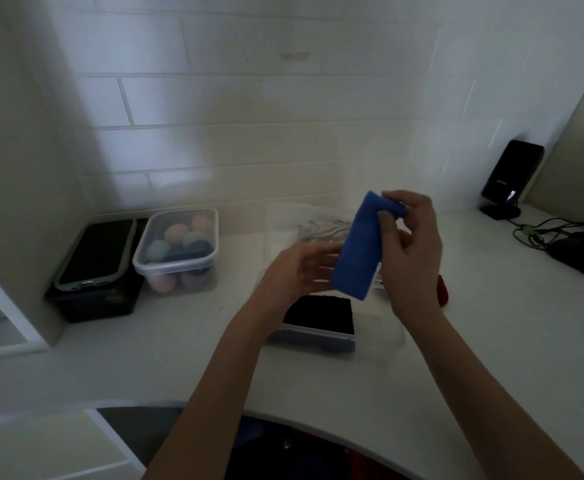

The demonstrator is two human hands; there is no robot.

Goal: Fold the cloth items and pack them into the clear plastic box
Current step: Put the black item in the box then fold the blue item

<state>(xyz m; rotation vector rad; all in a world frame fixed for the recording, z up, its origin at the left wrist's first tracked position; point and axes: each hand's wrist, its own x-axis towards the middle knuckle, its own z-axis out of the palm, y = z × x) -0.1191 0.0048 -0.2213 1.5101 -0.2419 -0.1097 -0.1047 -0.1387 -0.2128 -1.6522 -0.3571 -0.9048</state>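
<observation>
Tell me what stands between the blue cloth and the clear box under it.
Nothing visible blocks the drop. The folded blue cloth hangs from the right hand above the clear plastic box. The left hand is beside it, and a black cloth already fills the box's left part.

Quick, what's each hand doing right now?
Left hand: open, fingers extended toward the blue cloth, holding nothing.
Right hand: pinching the blue cloth's top end.
</observation>
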